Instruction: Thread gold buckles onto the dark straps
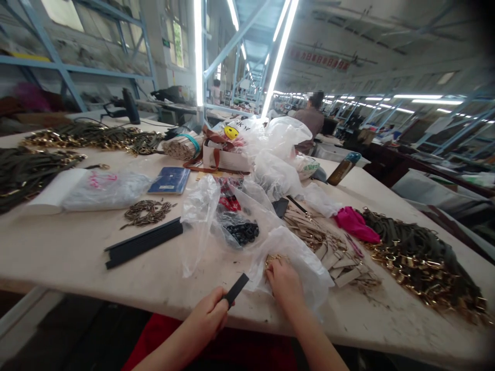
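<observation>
1. Black and flat, a short strip sits pinched between the thumb and fingers of the left hand, held just above the near edge of the pale worktable and angled up toward the right.
2. Beside it, the right hand reaches into the mouth of a clear plastic bag, fingers curled down onto small gold-coloured metal fittings lying there; whether it grips one cannot be told.
3. A stack of long black strips lies on the table to the left of the hands, well apart from them.
4. Behind that stack rests a small heap of dark metal pieces, with a blue booklet farther back and a white packet in plastic to the left.
5. Another clear bag just beyond the hands holds black rings.
6. Right of the hands, beige tabs with metal ends spread across the table, next to a pink cloth and a large pile of dark straps with gold buckles.
7. More dark straps cover the far left of the table.
8. At the rear, a person stands at another bench under long strip lights.
</observation>
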{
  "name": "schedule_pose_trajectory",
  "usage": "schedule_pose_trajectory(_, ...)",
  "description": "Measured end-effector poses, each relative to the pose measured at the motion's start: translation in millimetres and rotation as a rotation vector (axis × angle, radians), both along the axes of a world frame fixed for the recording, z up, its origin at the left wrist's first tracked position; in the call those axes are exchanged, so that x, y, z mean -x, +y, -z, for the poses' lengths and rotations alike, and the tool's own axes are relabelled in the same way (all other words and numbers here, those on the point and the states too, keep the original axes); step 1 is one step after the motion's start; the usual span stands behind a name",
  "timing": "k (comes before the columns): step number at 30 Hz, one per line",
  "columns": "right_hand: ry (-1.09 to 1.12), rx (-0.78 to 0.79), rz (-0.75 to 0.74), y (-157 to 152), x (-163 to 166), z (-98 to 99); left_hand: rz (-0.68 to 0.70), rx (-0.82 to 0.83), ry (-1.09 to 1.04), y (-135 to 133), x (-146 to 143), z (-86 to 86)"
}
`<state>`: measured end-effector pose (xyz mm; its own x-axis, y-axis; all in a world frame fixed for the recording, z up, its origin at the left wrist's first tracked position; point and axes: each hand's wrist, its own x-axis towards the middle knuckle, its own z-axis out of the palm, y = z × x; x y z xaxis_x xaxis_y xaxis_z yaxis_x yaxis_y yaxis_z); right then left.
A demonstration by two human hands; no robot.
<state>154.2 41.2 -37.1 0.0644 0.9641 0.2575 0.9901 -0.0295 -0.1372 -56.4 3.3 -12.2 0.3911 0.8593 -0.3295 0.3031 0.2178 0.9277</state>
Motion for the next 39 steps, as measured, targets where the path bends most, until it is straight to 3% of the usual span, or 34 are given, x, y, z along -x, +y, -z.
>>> schedule_pose_trajectory(7, -0.042, 0.007, -0.019, -8, 1, -1.1, 0.036, -0.069, -0.055, 9, -2, -0.5)
schedule_pose_trajectory(18, -0.026, 0.039, -0.089, -2, 2, -13.4, 0.104, -0.195, 0.089, 9, 0, -8.8)
schedule_pose_trajectory(20, 0.094, 0.047, -0.140, -11, 9, -20.0, 0.083, -0.270, 0.113, 12, -1, -13.2)
schedule_pose_trajectory(26, 0.818, 0.024, -0.347, -37, 42, -32.8, 0.058, -0.381, 0.134, 19, -6, -25.1)
schedule_pose_trajectory(32, 1.486, 0.325, -0.359, -44, 62, -28.5, 0.013, -0.351, 0.090, 19, 2, -22.6)
schedule_pose_trajectory(35, 1.581, 0.376, -0.366, -47, 65, -27.6, -0.038, -0.335, 0.083, 19, 2, -22.8)
schedule_pose_trajectory(39, 1.417, 0.219, -0.309, -46, 63, -21.6, -0.015, -0.333, 0.104, 18, 1, -24.9)
